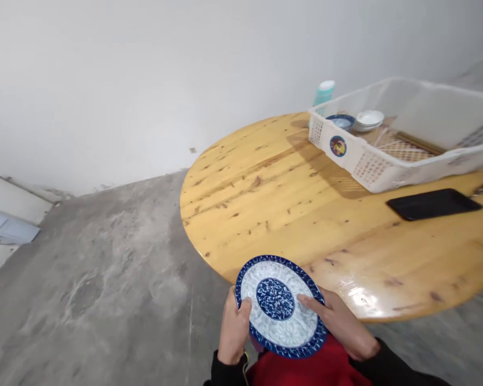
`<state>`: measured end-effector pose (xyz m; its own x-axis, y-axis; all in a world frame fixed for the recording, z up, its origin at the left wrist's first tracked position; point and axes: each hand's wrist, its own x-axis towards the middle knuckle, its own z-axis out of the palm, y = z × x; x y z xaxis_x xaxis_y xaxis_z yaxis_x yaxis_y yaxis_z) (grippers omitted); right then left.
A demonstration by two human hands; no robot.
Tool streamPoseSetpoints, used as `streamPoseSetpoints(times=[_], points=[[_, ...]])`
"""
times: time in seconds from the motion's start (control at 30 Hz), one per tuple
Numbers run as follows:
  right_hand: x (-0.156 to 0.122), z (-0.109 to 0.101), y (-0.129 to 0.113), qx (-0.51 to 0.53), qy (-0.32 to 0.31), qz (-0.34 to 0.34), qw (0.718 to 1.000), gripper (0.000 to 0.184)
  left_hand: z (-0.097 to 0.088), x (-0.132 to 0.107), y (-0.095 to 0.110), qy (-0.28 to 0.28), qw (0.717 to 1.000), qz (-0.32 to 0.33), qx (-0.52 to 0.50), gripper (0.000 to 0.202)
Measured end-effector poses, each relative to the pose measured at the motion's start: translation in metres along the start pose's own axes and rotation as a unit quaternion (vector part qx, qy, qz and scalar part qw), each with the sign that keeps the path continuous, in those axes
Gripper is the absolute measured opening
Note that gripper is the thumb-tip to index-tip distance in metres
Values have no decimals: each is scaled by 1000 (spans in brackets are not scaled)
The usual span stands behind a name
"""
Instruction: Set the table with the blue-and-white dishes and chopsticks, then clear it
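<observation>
A blue-and-white patterned plate (279,332) is held up in front of my body, tilted towards me, just off the near edge of the wooden table (241,214). My left hand (234,324) grips its left rim, thumb on the upper face and fingers hidden behind. On the right side, my right hand (342,319) holds the rim with its thumb lying across the face near the dark blue centre. The fingers of that hand are also out of sight beneath the plate.
On the table's right stands a white plastic basket (370,166) holding a blue-rimmed dish (341,122) and white dishes (369,119). A turquoise bottle (324,94) is behind it. In front lies a black phone (434,204). Grey concrete floor (116,300) extends left.
</observation>
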<state>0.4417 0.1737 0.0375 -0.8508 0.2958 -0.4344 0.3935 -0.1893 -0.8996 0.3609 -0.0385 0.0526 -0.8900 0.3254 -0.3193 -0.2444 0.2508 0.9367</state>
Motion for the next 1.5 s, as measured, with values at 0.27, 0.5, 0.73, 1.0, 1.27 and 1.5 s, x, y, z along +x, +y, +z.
streamPoseSetpoints(times=[0.27, 0.5, 0.73, 1.0, 1.27, 1.5], points=[[23, -6, 10, 30, 93, 42, 994, 59, 7, 48, 5, -75, 997, 10, 22, 41], [66, 4, 6, 44, 93, 40, 994, 63, -1, 99, 23, -95, 994, -18, 50, 42], [112, 17, -14, 52, 156, 55, 985, 55, -7, 170, 40, -141, 988, -13, 61, 39], [190, 44, -29, 162, 291, 87, 939, 46, -11, 301, 57, -259, 958, 25, 120, 32], [275, 44, -40, 197, 396, 62, 895, 43, 16, 419, 63, -297, 939, 63, 162, 23], [339, 16, -53, 184, 406, 28, 895, 46, 46, 481, 72, -287, 947, 50, 138, 22]])
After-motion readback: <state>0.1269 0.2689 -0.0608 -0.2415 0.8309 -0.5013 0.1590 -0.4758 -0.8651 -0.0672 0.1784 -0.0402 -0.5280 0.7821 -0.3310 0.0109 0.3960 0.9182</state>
